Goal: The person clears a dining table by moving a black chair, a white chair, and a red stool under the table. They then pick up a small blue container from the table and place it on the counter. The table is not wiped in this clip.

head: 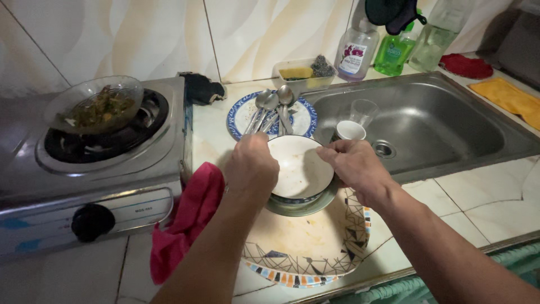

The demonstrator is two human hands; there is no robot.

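The large patterned plate (315,253) carries a green dish, and on it the white bowl (298,166). Left hand (251,169) and right hand (354,163) grip its opposite rims, fingers closed, probably firmly. Lift it level and slowly.

Behind the sink (450,121), three bottles: clear one with white-pink flowered label (355,53), green bottle with pale label (395,53), tall clear bottle (439,34). On the stove front (84,217), small dark-lettered marking (142,210).

Cream wavy-patterned wall tiles (169,34); pale tiled counter (484,202); steel sink (450,124) at right; dim light
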